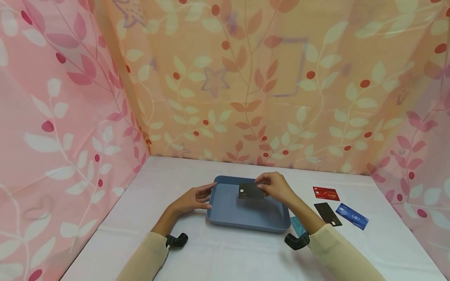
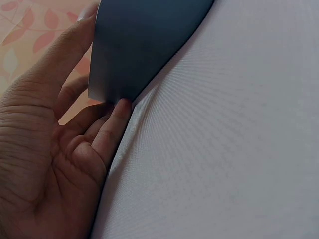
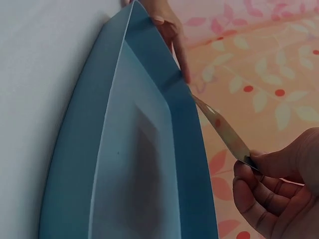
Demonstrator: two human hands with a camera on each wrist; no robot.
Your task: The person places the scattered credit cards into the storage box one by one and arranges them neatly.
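Observation:
A blue-grey rectangular tray (image 1: pixel 242 220) lies on the table. My right hand (image 1: pixel 277 186) pinches a black card (image 1: pixel 250 191) marked VIP by its right end, between thumb and fingers. Held above the tray's floor, the card shows edge-on as a thin strip (image 3: pixel 227 132) in the right wrist view, and a dark shadow falls on the tray below. At the tray's left end, my left hand (image 1: pixel 191 200) rests its spread fingertips and thumb against the outer wall. In the left wrist view, the little finger (image 2: pixel 112 130) touches low on the tray's side (image 2: pixel 134 55).
To the right of the tray lie a red VIP card (image 1: pixel 326 193), another black card (image 1: pixel 327 214) and a blue VIP card (image 1: pixel 352 216). A light-blue card (image 1: pixel 298 225) is partly hidden under my right forearm. Patterned curtains (image 1: pixel 228 128) stand behind and at both sides.

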